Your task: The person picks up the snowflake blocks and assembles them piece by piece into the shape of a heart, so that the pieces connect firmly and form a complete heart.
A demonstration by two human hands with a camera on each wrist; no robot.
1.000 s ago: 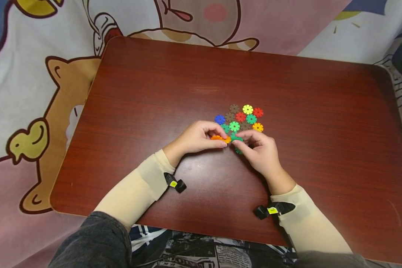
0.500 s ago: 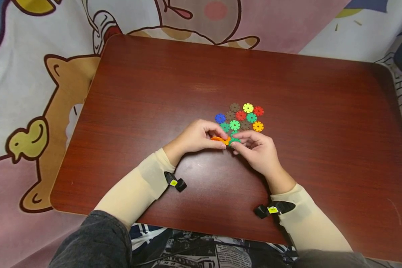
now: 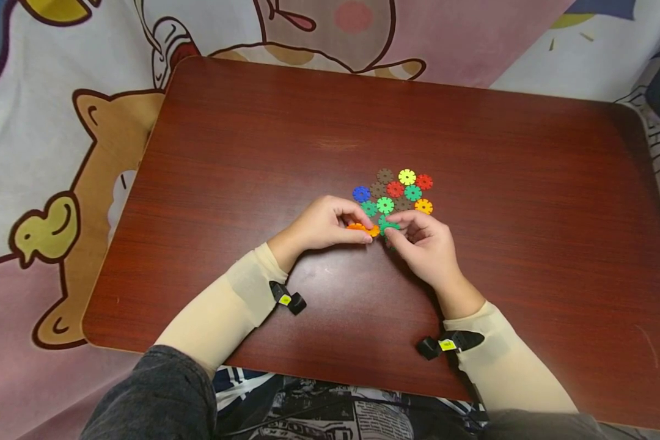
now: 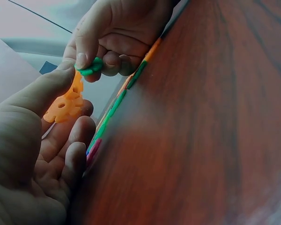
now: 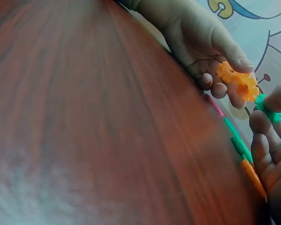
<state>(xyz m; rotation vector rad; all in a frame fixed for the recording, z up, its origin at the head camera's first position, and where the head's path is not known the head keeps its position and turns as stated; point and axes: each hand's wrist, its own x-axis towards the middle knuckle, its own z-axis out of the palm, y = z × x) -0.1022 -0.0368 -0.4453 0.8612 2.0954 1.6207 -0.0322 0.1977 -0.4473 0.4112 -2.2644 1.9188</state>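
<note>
Pinching the orange pair (image 5: 246,87) between thumb and fingers, the left hand (image 3: 326,225) holds it just left of the green disc (image 5: 268,110), which the right hand (image 3: 430,247) grips between its own thumb and forefinger. The orange piece looks like two notched discs joined, its long axis running roughly left to right — so its right end points at the green disc. That end-to-rim relation seems the one that matters. Seen from the head, a narrow gap parts them; the wrist views put them just beside each other, and I cannot tell for certain whether they touch. How squarely the notches face one another is too small to judge.

Both held pieces are raised above the table (image 3: 242,159). On the far side lie loose discs — the blue disc (image 3: 361,194) nearer the left hand, the yellow-orange disc (image 3: 423,206) nearer the right.
</note>
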